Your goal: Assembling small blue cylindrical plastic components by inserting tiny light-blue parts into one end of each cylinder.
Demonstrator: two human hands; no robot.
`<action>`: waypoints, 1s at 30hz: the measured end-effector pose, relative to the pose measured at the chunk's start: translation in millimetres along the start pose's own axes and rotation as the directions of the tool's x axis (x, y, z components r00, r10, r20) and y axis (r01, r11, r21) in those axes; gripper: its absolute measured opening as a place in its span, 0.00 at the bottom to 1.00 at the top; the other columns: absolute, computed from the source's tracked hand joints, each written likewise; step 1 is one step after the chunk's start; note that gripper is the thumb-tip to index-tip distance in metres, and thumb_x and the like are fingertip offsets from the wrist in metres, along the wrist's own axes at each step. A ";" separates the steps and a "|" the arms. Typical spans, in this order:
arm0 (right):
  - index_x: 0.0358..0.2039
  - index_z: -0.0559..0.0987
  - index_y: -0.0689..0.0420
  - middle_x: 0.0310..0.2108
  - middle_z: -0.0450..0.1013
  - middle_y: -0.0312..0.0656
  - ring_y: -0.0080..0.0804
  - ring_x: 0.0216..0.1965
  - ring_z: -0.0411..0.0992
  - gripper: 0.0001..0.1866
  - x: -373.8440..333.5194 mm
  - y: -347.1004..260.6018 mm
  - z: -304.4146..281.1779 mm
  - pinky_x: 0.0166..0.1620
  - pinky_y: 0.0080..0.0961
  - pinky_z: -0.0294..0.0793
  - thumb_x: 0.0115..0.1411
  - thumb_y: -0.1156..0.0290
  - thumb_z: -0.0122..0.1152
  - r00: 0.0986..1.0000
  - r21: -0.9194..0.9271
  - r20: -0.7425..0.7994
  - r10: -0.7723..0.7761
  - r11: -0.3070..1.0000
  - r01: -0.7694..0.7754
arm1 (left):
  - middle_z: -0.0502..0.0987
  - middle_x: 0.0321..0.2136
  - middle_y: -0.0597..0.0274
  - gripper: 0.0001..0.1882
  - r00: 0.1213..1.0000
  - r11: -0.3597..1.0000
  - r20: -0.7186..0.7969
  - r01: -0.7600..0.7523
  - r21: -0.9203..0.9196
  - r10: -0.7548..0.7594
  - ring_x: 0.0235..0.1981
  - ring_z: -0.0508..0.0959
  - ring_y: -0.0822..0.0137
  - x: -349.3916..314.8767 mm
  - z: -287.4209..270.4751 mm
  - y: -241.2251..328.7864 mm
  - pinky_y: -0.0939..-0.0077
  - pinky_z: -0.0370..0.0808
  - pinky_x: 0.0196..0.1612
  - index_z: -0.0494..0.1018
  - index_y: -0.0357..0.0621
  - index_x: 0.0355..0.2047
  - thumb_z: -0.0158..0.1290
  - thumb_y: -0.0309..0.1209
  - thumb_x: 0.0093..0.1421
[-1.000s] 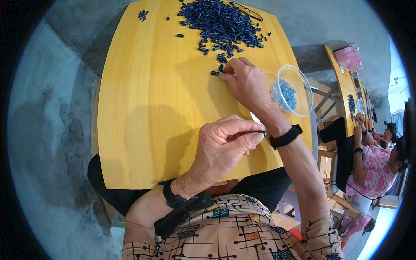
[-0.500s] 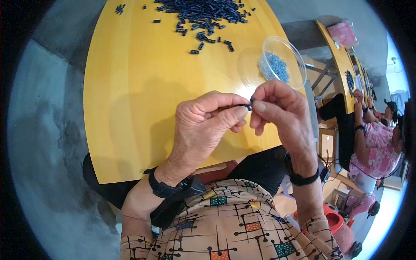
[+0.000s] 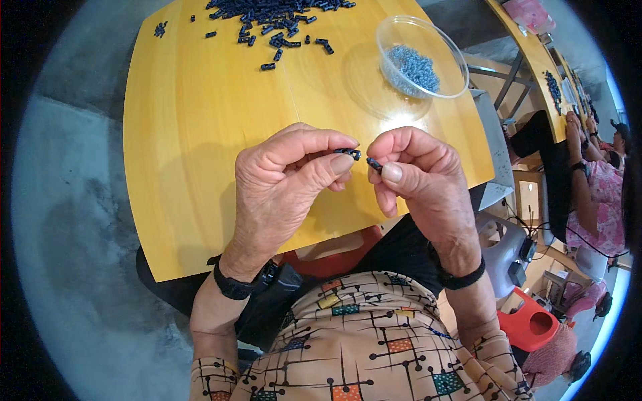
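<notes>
Table (image 3: 200, 134) fills centre & upper frame. Pile of small tube pieces (image 3: 274, 13) at top centre on table, w/ a few strays just below it & 1 small cluster at upper left. Bowl (image 3: 455, 67) upper right on table, small beads (image 3: 411, 67) in it. 2 hands at frame centre over table's near edge: left hand (image 3: 281, 180) left of right hand (image 3: 421, 177), each pinching 1 small piece (image 3: 348, 153), tips nearly meeting. 2nd table (image 3: 535, 47) w/ other people at far right.

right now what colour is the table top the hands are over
Yellow table top, clearest in the head view.
</notes>
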State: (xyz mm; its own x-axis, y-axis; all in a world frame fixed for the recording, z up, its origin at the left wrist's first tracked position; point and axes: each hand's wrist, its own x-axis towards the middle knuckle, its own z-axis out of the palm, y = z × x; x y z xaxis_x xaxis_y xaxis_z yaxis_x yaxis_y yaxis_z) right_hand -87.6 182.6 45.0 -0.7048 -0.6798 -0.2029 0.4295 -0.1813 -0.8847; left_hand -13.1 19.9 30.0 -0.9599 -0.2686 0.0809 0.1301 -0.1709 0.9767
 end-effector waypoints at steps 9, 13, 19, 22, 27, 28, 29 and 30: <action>0.33 0.75 0.63 0.22 0.72 0.38 0.20 0.19 0.69 0.07 0.6 8.8 -2.6 0.21 0.14 0.70 0.53 0.75 0.58 1.000 0.090 -0.003 0.011 0.996 -0.011 | 0.73 0.27 0.62 0.07 0.998 0.997 0.057 -0.017 0.070 0.013 0.24 0.73 0.75 0.5 -0.2 -0.9 0.85 0.71 0.28 0.74 0.34 0.33 0.54 0.20 0.52; 0.32 0.75 0.63 0.22 0.72 0.38 0.21 0.19 0.70 0.07 0.8 10.0 -2.2 0.21 0.15 0.71 0.53 0.75 0.58 1.000 0.098 -0.010 0.010 0.995 -0.009 | 0.73 0.26 0.62 0.08 0.998 0.996 0.059 -0.035 0.086 0.030 0.24 0.73 0.75 0.4 -0.7 -0.4 0.85 0.70 0.28 0.74 0.34 0.33 0.54 0.19 0.51; 0.32 0.74 0.63 0.23 0.72 0.39 0.22 0.19 0.70 0.07 0.3 10.0 -3.4 0.21 0.16 0.71 0.53 0.75 0.58 1.000 0.073 -0.013 0.008 0.997 -0.007 | 0.73 0.26 0.61 0.07 0.995 0.991 0.079 -0.066 0.115 0.057 0.23 0.73 0.75 0.7 -1.4 -2.3 0.86 0.70 0.27 0.74 0.33 0.32 0.55 0.19 0.50; 0.31 0.74 0.63 0.23 0.72 0.40 0.23 0.19 0.71 0.07 0.4 12.8 -4.5 0.21 0.17 0.71 0.53 0.75 0.58 1.000 0.097 0.001 0.006 0.995 -0.006 | 0.73 0.25 0.60 0.06 0.994 0.989 0.085 -0.085 0.118 0.075 0.23 0.73 0.75 -0.1 -1.6 -2.9 0.86 0.70 0.27 0.74 0.33 0.31 0.54 0.19 0.50; 0.30 0.74 0.63 0.23 0.72 0.41 0.24 0.19 0.71 0.06 -0.8 16.9 -3.9 0.21 0.18 0.73 0.54 0.74 0.58 0.999 0.169 0.007 0.031 0.985 -0.032 | 0.73 0.25 0.60 0.06 0.985 0.968 0.091 -0.164 0.188 0.149 0.22 0.73 0.74 -0.4 -0.4 -3.9 0.85 0.70 0.26 0.74 0.33 0.30 0.55 0.18 0.50; 0.30 0.74 0.63 0.23 0.72 0.41 0.24 0.19 0.71 0.06 -1.1 18.0 -3.6 0.21 0.18 0.73 0.54 0.74 0.58 0.999 0.173 0.006 0.031 0.984 -0.032 | 0.73 0.25 0.60 0.06 0.985 0.968 0.092 -0.162 0.191 0.146 0.22 0.73 0.74 -0.6 -0.4 -4.1 0.85 0.70 0.26 0.74 0.33 0.30 0.55 0.18 0.50; 0.30 0.74 0.63 0.24 0.72 0.41 0.24 0.20 0.71 0.06 -1.2 19.2 -3.3 0.21 0.18 0.73 0.54 0.74 0.58 1.000 0.174 0.004 0.027 0.984 -0.028 | 0.73 0.25 0.59 0.06 0.983 0.964 0.101 -0.174 0.199 0.156 0.22 0.73 0.74 -0.9 -0.4 -4.5 0.85 0.70 0.25 0.74 0.32 0.30 0.55 0.18 0.50; 0.30 0.73 0.63 0.24 0.72 0.41 0.24 0.20 0.71 0.07 -1.2 20.3 -2.9 0.22 0.19 0.73 0.54 0.73 0.58 1.000 0.175 0.001 0.024 0.984 -0.023 | 0.73 0.25 0.59 0.06 0.980 0.961 0.110 -0.186 0.206 0.166 0.22 0.74 0.74 -1.1 -0.4 -4.7 0.85 0.70 0.25 0.74 0.32 0.30 0.55 0.18 0.50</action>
State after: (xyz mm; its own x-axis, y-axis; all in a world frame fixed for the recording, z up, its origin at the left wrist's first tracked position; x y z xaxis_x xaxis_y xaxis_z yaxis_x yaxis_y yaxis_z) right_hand -79.7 181.9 26.0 -0.6939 -0.6846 -0.2233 0.5383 -0.2872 -0.7923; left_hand -12.6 20.6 25.2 -0.9463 -0.1877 0.2634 0.2523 0.0816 0.9642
